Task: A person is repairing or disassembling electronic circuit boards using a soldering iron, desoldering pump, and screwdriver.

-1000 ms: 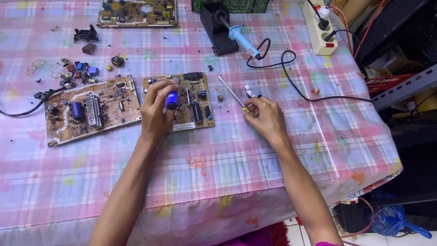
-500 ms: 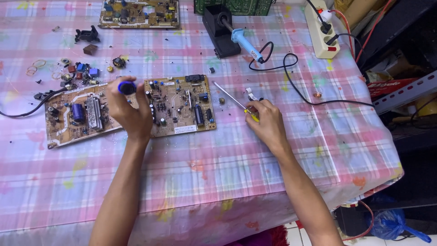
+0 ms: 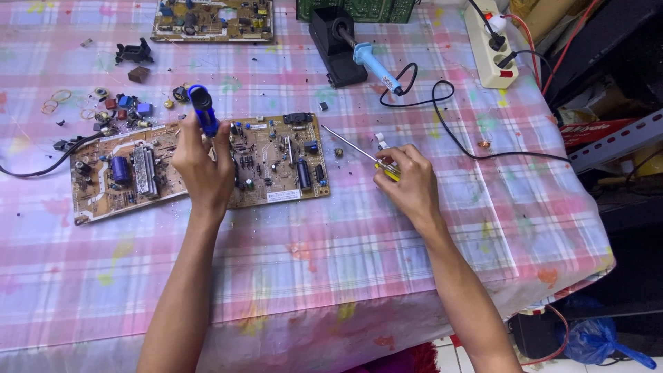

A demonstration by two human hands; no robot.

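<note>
My left hand [image 3: 202, 164] grips a blue cylindrical part [image 3: 203, 109], probably a capacitor, and holds it upright above the left half of a brown circuit board [image 3: 276, 162] lying flat on the checked pink tablecloth. My right hand [image 3: 407, 183] rests on the cloth to the right of the board, closed around a screwdriver [image 3: 349, 144] with a yellow handle. Its thin metal shaft points up and left toward the board's right edge.
A blue-handled soldering iron [image 3: 369, 61] sits in a black stand [image 3: 330, 47], its black cord [image 3: 469, 148] looping across the cloth to a white power strip [image 3: 487, 50]. Loose small parts [image 3: 114, 110] lie far left. A second board [image 3: 213, 19] lies at the back.
My left hand lifted the blue part off the board's middle and carried it left and away from me. The right hand with the screwdriver barely moved.
</note>
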